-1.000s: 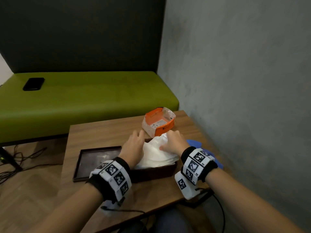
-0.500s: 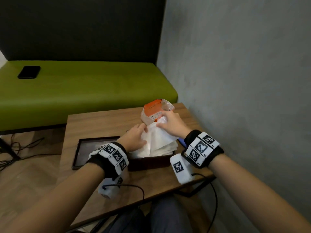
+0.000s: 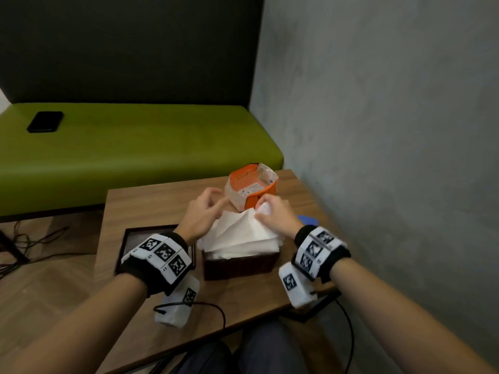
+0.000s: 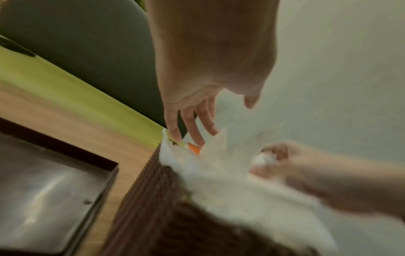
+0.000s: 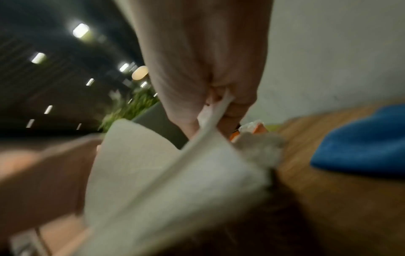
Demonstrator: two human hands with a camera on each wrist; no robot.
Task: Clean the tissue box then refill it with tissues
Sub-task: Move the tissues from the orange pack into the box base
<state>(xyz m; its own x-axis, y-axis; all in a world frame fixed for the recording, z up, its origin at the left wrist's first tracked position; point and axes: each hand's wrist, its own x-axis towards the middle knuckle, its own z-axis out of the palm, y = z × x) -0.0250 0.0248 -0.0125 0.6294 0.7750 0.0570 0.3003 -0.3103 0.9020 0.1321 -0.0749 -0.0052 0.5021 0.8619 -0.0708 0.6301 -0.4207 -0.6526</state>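
Observation:
A dark brown tissue box point(image 3: 240, 264) stands on the wooden table point(image 3: 151, 201), filled above its rim with a stack of white tissues point(image 3: 240, 236). My right hand point(image 3: 270, 211) pinches the top tissue point(image 5: 192, 155) and lifts its corner over the stack's far right side. My left hand point(image 3: 201, 211) hovers over the stack's left side with fingers point(image 4: 192, 124) loosely spread, holding nothing. The box's dark lid point(image 3: 129, 238) lies open side up to the left of the box.
An orange and clear tissue wrapper point(image 3: 251, 186) sits just behind the box. A blue cloth point(image 3: 307, 220) lies to the right by the grey wall. A green bench point(image 3: 135, 152) with a black phone point(image 3: 44, 121) stands behind the table.
Both hands were pressing on the stack; now my right hand has pinched the top tissue and pulled it up, and my left hand has lifted off the tissues.

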